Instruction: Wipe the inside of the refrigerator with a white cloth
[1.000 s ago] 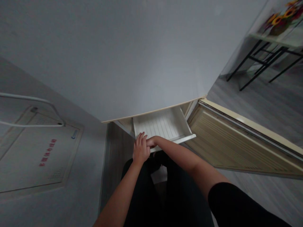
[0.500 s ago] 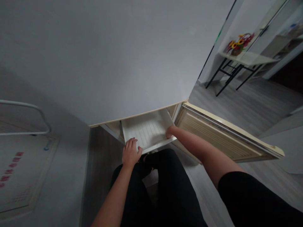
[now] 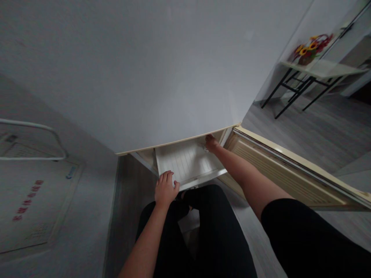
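Note:
A shallow white drawer (image 3: 187,160) with a ribbed bottom is pulled out from under the top of a cabinet. My left hand (image 3: 166,189) grips its front left corner, fingers over the side and thumb at the front rim. Deep in the drawer, near its back right corner, is my right hand (image 3: 212,143). Its fingers are curled down, with a small whitish bit showing beneath them that is too blurred to name. The open cream door (image 3: 278,170) of the cabinet, with a ribbed inner panel, stands to the right of my right arm.
My knees in black trousers (image 3: 214,220) are just below the drawer. A wall panel (image 3: 37,208) with red lettering and a white rail (image 3: 31,158) are on the left. Far right, a table (image 3: 327,69) bears a flower basket (image 3: 308,58).
My right hand has moved from the drawer's front right edge to its back right area. The left hand keeps its hold on the corner. The view has shifted slightly left.

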The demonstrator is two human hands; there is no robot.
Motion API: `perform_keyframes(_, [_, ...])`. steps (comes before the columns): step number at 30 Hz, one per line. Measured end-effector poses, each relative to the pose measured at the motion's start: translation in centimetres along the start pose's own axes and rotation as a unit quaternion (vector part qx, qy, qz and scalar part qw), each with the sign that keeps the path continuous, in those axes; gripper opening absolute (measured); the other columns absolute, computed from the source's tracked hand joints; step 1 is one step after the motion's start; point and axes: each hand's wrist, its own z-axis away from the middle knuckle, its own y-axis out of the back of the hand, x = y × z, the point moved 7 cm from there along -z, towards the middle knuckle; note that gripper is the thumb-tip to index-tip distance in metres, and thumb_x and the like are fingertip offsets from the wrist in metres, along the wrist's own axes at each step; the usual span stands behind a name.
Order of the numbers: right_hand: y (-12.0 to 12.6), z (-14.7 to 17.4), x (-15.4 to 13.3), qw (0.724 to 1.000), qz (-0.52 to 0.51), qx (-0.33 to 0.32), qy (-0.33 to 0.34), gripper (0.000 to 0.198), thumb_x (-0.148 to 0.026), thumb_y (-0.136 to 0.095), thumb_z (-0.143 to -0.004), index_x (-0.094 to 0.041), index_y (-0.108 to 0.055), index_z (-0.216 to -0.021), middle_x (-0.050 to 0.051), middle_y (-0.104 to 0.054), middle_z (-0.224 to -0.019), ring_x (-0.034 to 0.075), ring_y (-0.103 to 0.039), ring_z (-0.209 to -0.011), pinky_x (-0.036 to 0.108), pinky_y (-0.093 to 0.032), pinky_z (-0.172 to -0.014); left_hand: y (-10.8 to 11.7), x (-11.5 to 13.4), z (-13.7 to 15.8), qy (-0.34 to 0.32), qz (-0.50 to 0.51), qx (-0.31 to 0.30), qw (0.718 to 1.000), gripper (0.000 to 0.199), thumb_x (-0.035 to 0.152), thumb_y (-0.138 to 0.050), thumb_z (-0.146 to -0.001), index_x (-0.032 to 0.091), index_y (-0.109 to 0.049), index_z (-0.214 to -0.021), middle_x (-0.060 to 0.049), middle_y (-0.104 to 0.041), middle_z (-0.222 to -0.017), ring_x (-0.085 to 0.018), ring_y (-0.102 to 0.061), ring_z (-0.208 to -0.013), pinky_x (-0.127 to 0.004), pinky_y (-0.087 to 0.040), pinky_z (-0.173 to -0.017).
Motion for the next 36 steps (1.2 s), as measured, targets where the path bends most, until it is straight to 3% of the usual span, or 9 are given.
perform_keyframes(8, [-2.7, 0.1, 0.9, 0.998, 0.039, 0.0, -0.039, 0.069, -0.019, -0.04, -0.091, 0.001, -0.04, -0.158, 0.015, -0.02, -0.171, 0.023, 0.001, -0.162, 0.042, 0.009, -0.13, -0.2, 0.0, 0.1, 0.008, -0.004, -0.009, 1.0, 0.036, 0.022, -0.051, -0.084, 0.015, -0.061, -0.119, -0.015, -0.069, -0.123, -0.032, -0.062, -0.118, -0.044, -0.051, -0.097])
perform_keyframes(13, [-7.4, 0.9, -1.0, 0.994, 0.014, -0.049, -0.093, 0.072, -0.034, -0.036, -0.1, 0.006, -0.03, -0.16, 0.03, -0.015, -0.167, 0.039, -0.014, -0.159, 0.061, -0.009, -0.127, -0.1, 0.3, 0.0, 0.001, -0.002, -0.024, 1.0, 0.036, 0.022, -0.052, -0.084, 0.015, -0.061, -0.118, -0.015, -0.069, -0.12, -0.032, -0.062, -0.115, -0.042, -0.051, -0.096])
perform_keyframes(15, [-8.8, 0.4, -3.3, 0.993, -0.001, -0.067, -0.099, 0.078, -0.042, -0.031, -0.104, 0.005, -0.016, -0.164, 0.032, -0.002, -0.167, 0.047, -0.012, -0.157, 0.071, -0.014, -0.121, 0.0, 0.4, -0.1, 0.003, -0.006, -0.026, 1.0, 0.036, 0.022, -0.052, -0.084, 0.015, -0.062, -0.119, -0.015, -0.069, -0.118, -0.032, -0.063, -0.114, -0.043, -0.05, -0.097])
perform_keyframes(17, [-9.8, -0.3, -7.1, 0.995, -0.016, -0.087, -0.053, 0.081, -0.048, -0.033, -0.105, -0.004, -0.008, -0.167, 0.024, 0.009, -0.169, 0.046, -0.001, -0.158, 0.069, -0.012, -0.123, 0.1, 0.4, -0.1, 0.005, -0.013, -0.022, 1.0, 0.039, 0.022, -0.054, -0.083, 0.014, -0.061, -0.121, -0.016, -0.069, -0.118, -0.034, -0.062, -0.114, -0.046, -0.049, -0.1])
perform_keyframes(21, [-11.4, -0.9, -16.6, 0.984, -0.047, -0.132, 0.109, 0.072, -0.054, -0.04, -0.104, -0.03, -0.019, -0.168, 0.002, 0.005, -0.174, 0.035, 0.01, -0.16, 0.058, -0.005, -0.128, 0.3, 0.2, -0.1, 0.011, -0.014, -0.01, 1.0, 0.05, 0.021, -0.056, -0.082, 0.011, -0.055, -0.131, -0.019, -0.068, -0.12, -0.035, -0.061, -0.119, -0.048, -0.046, -0.104])
perform_keyframes(25, [-12.6, -1.0, -21.2, 0.97, -0.053, -0.153, 0.181, 0.083, -0.052, -0.053, -0.098, -0.024, -0.017, -0.168, 0.008, 0.01, -0.173, 0.037, 0.015, -0.159, 0.065, 0.0, -0.126, 0.1, -0.1, 0.0, 0.019, -0.009, -0.01, 1.0, 0.054, 0.021, -0.055, -0.083, 0.012, -0.049, -0.136, -0.018, -0.068, -0.121, -0.036, -0.06, -0.121, -0.048, -0.046, -0.102])
perform_keyframes(30, [-11.7, -1.6, -14.6, 0.99, -0.017, -0.107, 0.088, 0.079, -0.062, -0.043, -0.101, -0.039, -0.006, -0.167, -0.002, 0.016, -0.172, 0.035, 0.018, -0.159, 0.074, 0.004, -0.12, 0.0, -0.2, 0.1, 0.019, -0.016, -0.004, 1.0, 0.051, 0.023, -0.056, -0.082, 0.013, -0.052, -0.132, -0.017, -0.068, -0.118, -0.036, -0.061, -0.116, -0.049, -0.045, -0.104])
perform_keyframes(34, [-11.0, -1.0, -4.2, 0.993, -0.025, -0.078, -0.088, 0.088, -0.073, -0.036, -0.099, -0.034, 0.003, -0.167, 0.005, 0.023, -0.171, 0.042, 0.016, -0.157, 0.074, -0.007, -0.12, -0.1, -0.1, 0.0, 0.015, -0.014, -0.012, 1.0, 0.05, 0.023, -0.055, -0.082, 0.01, -0.054, -0.131, -0.017, -0.068, -0.115, -0.036, -0.06, -0.115, -0.047, -0.046, -0.102])
perform_keyframes(36, [-11.5, -0.5, -0.9, 0.99, -0.025, -0.081, -0.109, 0.089, -0.07, -0.036, -0.101, -0.026, 0.002, -0.168, 0.014, 0.018, -0.171, 0.038, 0.008, -0.16, 0.062, -0.016, -0.124, -0.1, -0.1, 0.0, 0.013, -0.014, -0.013, 1.0, 0.05, 0.023, -0.055, -0.083, 0.009, -0.054, -0.131, -0.018, -0.069, -0.114, -0.036, -0.06, -0.113, -0.047, -0.047, -0.101])
